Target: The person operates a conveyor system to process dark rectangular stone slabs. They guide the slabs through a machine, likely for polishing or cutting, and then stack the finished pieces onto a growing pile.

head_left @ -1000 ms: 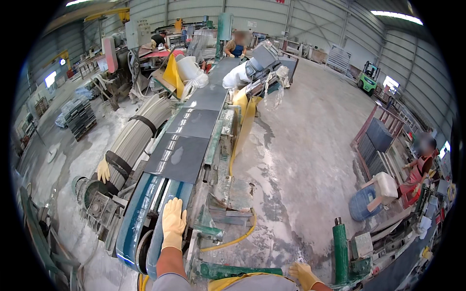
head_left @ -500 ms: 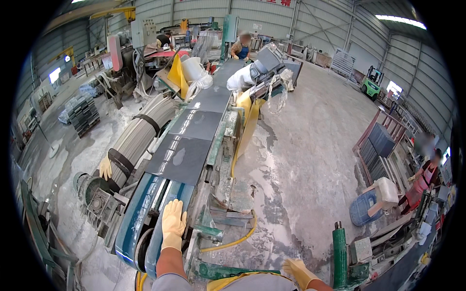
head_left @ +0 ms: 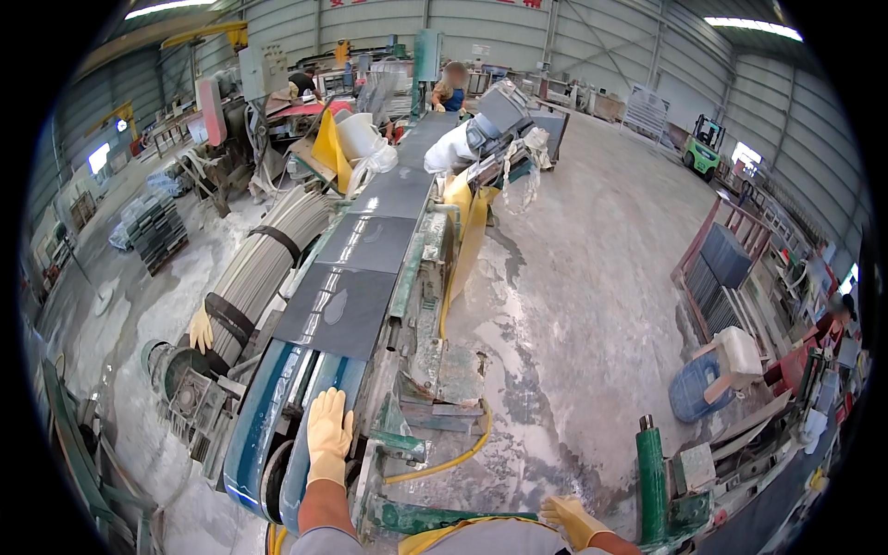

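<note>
My left hand (head_left: 329, 437), in a cream rubber glove, lies flat on the right-hand blue belt (head_left: 294, 486) at the near end of a conveyor. Its fingers are stretched forward, and nothing is in it. Just beyond the fingertips, a dark grey stone slab (head_left: 335, 310) with a wet patch rests across the two belts. More dark slabs (head_left: 377, 239) follow it in a row up the line. My right hand (head_left: 572, 520), gloved alike, hangs low by my right side over the floor. It looks empty, its fingers loosely extended.
Left of the conveyor are a strapped roll of pale strips (head_left: 264, 250), a loose glove (head_left: 201, 329) and a motor (head_left: 190, 393). A machine head (head_left: 499, 111) overhangs the line. A co-worker (head_left: 450, 90) stands at its far end. A green post (head_left: 651, 486) and blue drum (head_left: 696, 387) are at right.
The view has shifted slightly. My left hand stays flat on the blue belt, and my right hand stays low at my side. The person at far right appears lower and farther right.
</note>
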Demonstrator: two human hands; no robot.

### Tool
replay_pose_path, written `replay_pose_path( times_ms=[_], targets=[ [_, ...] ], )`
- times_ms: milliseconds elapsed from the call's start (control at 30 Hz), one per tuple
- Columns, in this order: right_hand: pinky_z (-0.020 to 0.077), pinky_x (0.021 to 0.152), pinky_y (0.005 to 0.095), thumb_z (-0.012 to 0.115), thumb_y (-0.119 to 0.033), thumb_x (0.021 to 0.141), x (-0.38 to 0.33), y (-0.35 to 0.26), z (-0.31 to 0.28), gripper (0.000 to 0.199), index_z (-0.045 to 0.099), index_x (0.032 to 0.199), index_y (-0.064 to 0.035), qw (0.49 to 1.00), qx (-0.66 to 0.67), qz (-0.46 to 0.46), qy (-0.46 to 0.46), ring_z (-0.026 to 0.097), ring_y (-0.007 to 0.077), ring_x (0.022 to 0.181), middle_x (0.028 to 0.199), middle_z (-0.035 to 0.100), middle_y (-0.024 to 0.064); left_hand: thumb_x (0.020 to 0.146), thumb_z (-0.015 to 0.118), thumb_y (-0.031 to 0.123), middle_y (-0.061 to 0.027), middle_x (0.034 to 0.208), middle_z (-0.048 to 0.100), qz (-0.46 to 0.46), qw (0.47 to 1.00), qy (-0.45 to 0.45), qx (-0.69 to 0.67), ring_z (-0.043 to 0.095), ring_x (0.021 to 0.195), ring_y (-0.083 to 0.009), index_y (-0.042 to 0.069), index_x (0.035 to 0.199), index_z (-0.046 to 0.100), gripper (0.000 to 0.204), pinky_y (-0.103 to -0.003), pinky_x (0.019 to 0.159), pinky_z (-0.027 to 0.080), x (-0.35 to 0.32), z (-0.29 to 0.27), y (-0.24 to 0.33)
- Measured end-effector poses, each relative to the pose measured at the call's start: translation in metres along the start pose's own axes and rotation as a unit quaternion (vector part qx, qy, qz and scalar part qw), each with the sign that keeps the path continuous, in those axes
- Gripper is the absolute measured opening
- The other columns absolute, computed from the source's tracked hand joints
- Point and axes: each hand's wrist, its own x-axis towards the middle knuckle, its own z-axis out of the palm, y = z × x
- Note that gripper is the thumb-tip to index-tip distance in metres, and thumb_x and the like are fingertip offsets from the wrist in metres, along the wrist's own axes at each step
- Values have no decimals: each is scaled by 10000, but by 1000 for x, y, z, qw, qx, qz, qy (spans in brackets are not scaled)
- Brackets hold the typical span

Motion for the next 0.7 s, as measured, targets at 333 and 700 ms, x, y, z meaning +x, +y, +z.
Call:
replay_pose_path(
  times_ms=[333, 700],
  targets=[
    [560, 580, 420, 704, -178, 918, -4, 11, 15, 270, 658, 1104, 12, 996, -54, -18, 71, 686, 333, 690, 1038, 727, 226, 918, 664, 197, -195, 1416, 558, 3, 1000, -8, 10, 495, 1328, -400, 32, 1353, 568, 476, -476, 1167, 348, -6, -2, -1],
    [608, 702, 426, 667, -211, 951, -13, 3, 31, 365, 644, 1218, 37, 987, -141, -1, 78, 737, 349, 879, 1124, 729, 219, 919, 667, 202, -189, 1428, 552, 0, 1000, -7, 9, 487, 1336, -398, 47, 1360, 564, 479, -475, 1169, 343, -17, -4, -3]
  ],
)
